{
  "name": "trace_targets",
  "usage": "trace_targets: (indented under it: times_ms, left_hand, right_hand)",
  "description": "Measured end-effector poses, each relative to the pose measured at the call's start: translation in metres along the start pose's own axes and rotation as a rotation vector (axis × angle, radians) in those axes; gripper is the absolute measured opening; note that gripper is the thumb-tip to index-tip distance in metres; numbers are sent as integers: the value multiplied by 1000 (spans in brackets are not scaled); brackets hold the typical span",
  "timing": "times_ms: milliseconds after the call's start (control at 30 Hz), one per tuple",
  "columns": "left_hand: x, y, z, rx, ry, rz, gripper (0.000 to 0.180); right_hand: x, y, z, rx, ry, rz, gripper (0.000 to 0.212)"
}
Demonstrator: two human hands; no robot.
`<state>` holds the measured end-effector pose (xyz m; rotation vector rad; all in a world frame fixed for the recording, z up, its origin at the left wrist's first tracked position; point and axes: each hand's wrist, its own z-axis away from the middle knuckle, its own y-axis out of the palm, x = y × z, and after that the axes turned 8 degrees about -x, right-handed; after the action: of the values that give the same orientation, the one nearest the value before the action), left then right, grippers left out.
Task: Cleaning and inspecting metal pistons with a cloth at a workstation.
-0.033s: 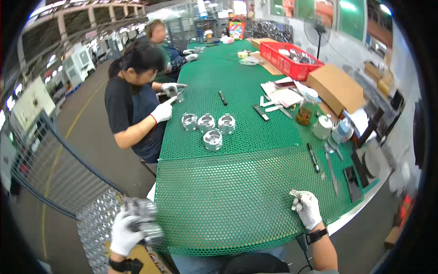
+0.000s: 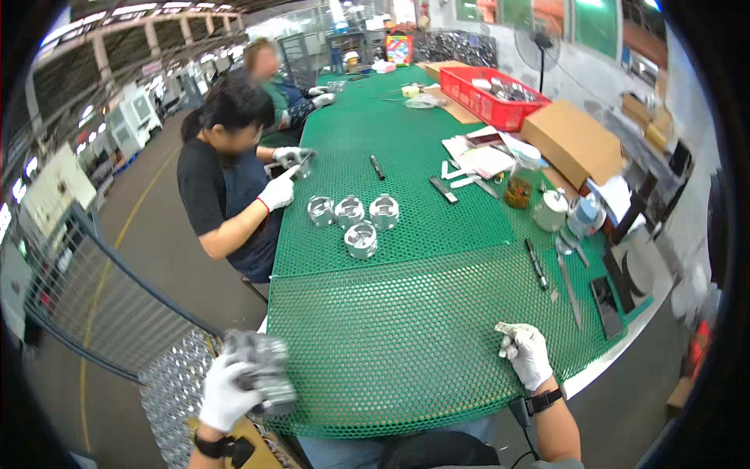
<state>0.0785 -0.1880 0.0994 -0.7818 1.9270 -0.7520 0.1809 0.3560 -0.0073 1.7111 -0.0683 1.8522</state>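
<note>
In a white glove, my left hand [image 2: 229, 391] grips a cluster of silver metal pistons [image 2: 266, 367] at the table's near left corner. Motion smears them, so their exact number is unclear. My right hand [image 2: 528, 358], also gloved, lies over the near right part of the green perforated mat [image 2: 391, 336]. Its fingers are closed on a small pale piece [image 2: 508, 328], perhaps a folded cloth; its kind is hard to make out. Beyond, a group of silver pistons [image 2: 361, 239] stands on the mat.
Lower left sits a tray with rows of shiny metal parts [image 2: 176, 391]. At the right lie a marker [image 2: 536, 264], a file [image 2: 570, 293] and a phone [image 2: 605, 306], with jars [image 2: 551, 211] behind. A co-worker [image 2: 226, 164] sits at the left edge handling a part.
My left hand has moved right and slightly up with the pistons, closer over the mat's corner. My right hand stays nearly still. The view has shifted a little.
</note>
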Motion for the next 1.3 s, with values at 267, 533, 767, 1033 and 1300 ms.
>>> trace_targets:
  times_ms: [267, 533, 767, 1033, 1300]
  left_hand:
    - [-164, 192, -133, 407, 285, -23, 44]
    - [-217, 269, -136, 470, 262, -146, 57]
    - [-148, 194, -137, 458, 65, 265, 97]
    - [-138, 252, -116, 392, 293, 359, 97]
    - [-126, 231, -114, 450, 195, 485, 80]
  right_hand:
    - [-2, -12, 4, 18, 1, -185, 40]
    - [-11, -4, 2, 26, 44, -219, 33]
    - [-2, -9, 4, -6, 62, -223, 29]
    - [1, -1, 7, -75, 62, -84, 23]
    - [-5, 2, 6, -91, 25, -62, 27]
